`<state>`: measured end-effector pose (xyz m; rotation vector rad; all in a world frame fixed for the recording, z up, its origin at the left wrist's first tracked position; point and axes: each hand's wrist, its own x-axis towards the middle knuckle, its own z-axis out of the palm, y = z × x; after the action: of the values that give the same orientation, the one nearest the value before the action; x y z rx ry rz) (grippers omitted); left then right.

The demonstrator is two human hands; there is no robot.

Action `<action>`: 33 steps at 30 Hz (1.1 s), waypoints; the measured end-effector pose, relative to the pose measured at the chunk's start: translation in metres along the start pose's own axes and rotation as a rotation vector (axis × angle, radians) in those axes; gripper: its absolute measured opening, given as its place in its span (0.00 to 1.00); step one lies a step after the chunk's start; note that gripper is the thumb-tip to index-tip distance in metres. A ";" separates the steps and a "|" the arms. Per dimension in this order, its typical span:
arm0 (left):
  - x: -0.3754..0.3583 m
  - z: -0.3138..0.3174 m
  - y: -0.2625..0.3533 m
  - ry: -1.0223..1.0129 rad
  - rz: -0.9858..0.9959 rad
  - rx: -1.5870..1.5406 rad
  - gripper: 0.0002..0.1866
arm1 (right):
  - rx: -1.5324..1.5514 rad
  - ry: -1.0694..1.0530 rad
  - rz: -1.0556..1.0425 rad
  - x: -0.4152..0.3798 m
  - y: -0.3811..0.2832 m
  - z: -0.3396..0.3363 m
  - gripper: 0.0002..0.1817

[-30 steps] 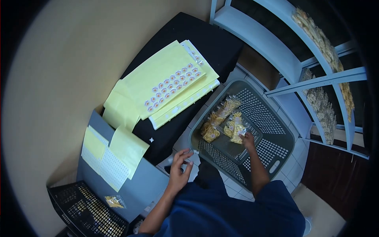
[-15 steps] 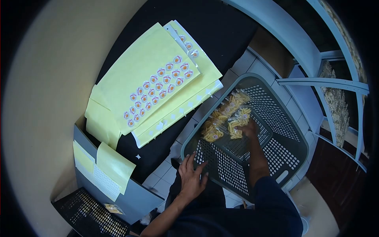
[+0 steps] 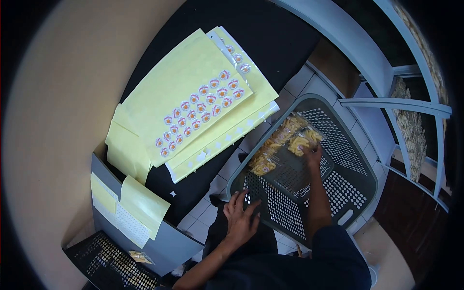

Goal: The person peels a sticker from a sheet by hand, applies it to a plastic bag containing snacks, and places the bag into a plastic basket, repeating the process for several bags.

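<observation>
Crinkly clear-film packet (image 3: 312,137) of yellow pieces (image 3: 298,146), inside perforated plastic basket (image 3: 369,189), long axis slanting up-right, our right hand (image 3: 313,157) at its edge, grip unclear, left hand (image 3: 240,220) spread by basket's rim.

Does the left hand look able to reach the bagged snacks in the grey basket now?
Probably yes: the left hand is at the rim of the grey basket, and its open top leaves the way to the bagged snacks free.

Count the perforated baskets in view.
2: the grey-green basket in front of the person, with snack packets inside, and the black basket at lower left. Any beneath these would be hidden.
</observation>
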<state>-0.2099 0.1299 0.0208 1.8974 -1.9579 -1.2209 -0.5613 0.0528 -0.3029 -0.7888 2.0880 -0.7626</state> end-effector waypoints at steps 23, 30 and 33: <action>-0.111 -0.128 -0.048 0.693 0.205 -0.221 0.07 | 0.419 -0.217 -0.775 -0.214 -0.304 0.053 0.18; -0.259 -0.173 -0.141 1.057 -0.203 -0.105 0.19 | 0.598 -0.837 -1.027 -0.362 -0.400 0.140 0.10; -0.320 -0.181 -0.204 0.923 -0.379 0.120 0.20 | 0.368 -0.990 -1.137 -0.418 -0.389 0.157 0.09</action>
<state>0.1176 0.3632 0.1435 2.3422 -1.2194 -0.1461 -0.1098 0.0747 0.0793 -1.6918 0.4887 -0.9687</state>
